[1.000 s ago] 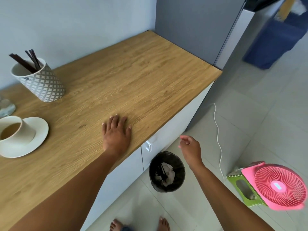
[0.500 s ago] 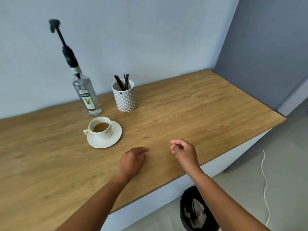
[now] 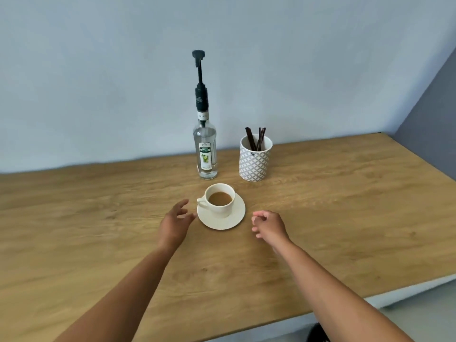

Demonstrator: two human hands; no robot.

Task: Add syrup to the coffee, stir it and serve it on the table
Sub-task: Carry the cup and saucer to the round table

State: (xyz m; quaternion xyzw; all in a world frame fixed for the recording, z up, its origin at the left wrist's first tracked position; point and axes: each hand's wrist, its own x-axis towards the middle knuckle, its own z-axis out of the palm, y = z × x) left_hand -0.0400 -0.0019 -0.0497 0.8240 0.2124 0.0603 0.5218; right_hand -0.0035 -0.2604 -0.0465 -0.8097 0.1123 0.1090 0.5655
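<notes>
A white cup of coffee [image 3: 220,198] stands on a white saucer [image 3: 222,219] in the middle of the wooden counter [image 3: 345,218]. Behind it is a clear syrup bottle [image 3: 205,154] with a tall black pump. To its right, a patterned holder [image 3: 255,161] contains dark stir sticks [image 3: 256,138]. My left hand [image 3: 176,222] hovers just left of the saucer, fingers spread and empty. My right hand [image 3: 269,227] hovers right of the saucer with loosely curled fingers, holding nothing.
A pale wall rises straight behind the counter, and a grey panel [image 3: 434,119] stands at the far right. The counter's front edge runs across the lower right, with floor and the top of a dark bin [image 3: 318,333] below it.
The view has swung left and centred on the cup. Both hands have moved forward and now flank the saucer, the left hand lifted off the counter.
</notes>
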